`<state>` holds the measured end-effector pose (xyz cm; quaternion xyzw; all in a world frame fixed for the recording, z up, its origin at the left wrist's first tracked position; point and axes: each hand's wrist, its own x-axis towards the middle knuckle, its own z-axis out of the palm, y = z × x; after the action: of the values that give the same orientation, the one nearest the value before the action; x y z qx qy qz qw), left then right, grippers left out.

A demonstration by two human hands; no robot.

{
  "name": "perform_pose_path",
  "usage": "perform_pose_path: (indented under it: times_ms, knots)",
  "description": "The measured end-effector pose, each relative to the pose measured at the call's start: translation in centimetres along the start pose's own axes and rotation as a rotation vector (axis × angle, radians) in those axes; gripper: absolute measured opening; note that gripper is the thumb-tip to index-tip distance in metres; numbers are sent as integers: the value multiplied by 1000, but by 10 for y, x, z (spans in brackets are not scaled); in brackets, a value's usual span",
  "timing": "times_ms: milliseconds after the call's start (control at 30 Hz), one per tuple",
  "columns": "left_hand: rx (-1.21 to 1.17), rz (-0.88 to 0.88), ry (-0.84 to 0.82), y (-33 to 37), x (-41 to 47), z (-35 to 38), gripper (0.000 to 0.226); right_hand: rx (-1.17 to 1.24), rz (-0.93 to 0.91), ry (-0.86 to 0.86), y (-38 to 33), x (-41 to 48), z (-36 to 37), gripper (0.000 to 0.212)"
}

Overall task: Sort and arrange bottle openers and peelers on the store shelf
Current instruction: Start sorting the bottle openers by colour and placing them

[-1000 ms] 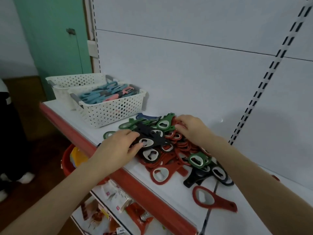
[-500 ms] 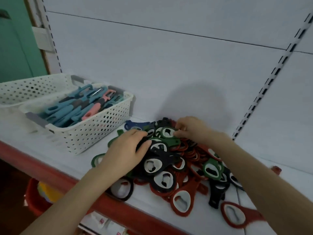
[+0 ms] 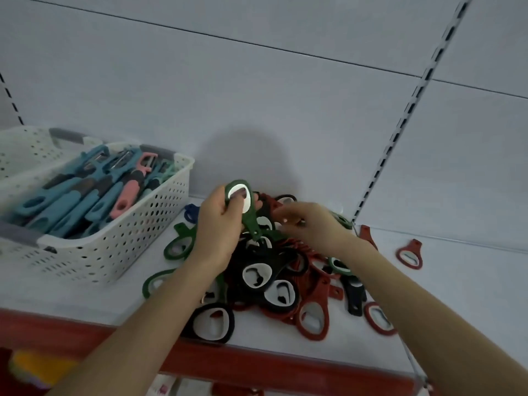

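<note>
A heap of red, black and green bottle openers (image 3: 274, 281) lies on the white shelf (image 3: 457, 295). My left hand (image 3: 217, 224) holds a green bottle opener (image 3: 243, 204) upright above the heap, ring end up. My right hand (image 3: 311, 224) reaches into the back of the heap, fingers blurred and curled around something I cannot make out. Blue, teal and pink peelers (image 3: 94, 190) fill a white perforated basket (image 3: 114, 247) at the left.
A second white basket (image 3: 25, 150) stands behind the first. Loose red openers (image 3: 408, 254) lie at the right. The shelf has a red front edge (image 3: 257, 364), a white back panel and a slotted upright (image 3: 400, 124). Goods sit on a lower shelf.
My left hand has lifted a green opener out of the heap. My right hand has shifted slightly right within the heap. The view has moved closer and rightward.
</note>
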<state>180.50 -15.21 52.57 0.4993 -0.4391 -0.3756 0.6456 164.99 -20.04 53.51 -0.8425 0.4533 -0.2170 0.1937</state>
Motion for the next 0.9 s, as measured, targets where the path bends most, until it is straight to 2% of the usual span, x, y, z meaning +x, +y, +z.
perform_pose_path:
  times_ms: [67,167,267,367,400,467,500,567,633,700,800,900]
  knots:
    - [-46,-60,2,-1,3,-7,20,-256,-45,-78,13,0,7,33]
    - [-101,-149,-13,-2,2,-7,18,-346,-24,-58,15,-2,8,29]
    - [-135,-188,-15,1,1,0,14,-191,111,87,17,-12,-12,20]
    - [-137,-212,-66,6,-2,22,47,59,166,177,10,-30,-32,16]
    - [-153,-229,-95,9,-4,32,49,118,152,152,7,-34,-36,14]
    - [-233,-204,-135,11,-6,53,24,199,127,102,8,-42,-42,12]
    - [-229,-172,-135,11,-6,61,20,191,124,87,12,-45,-47,15]
    - [-192,-129,-158,8,-4,69,30,18,151,15,30,-55,-54,31]
    - [-206,-135,-186,6,-3,71,34,-226,171,-162,52,-67,-52,45]
    - [-243,-175,-199,3,-2,73,35,-300,170,-245,68,-78,-43,51]
    - [-217,-187,-230,-2,-4,76,26,-303,122,-161,76,-83,-41,42]
    - [-151,-156,-263,-3,-5,77,22,-169,40,89,72,-82,-56,23]
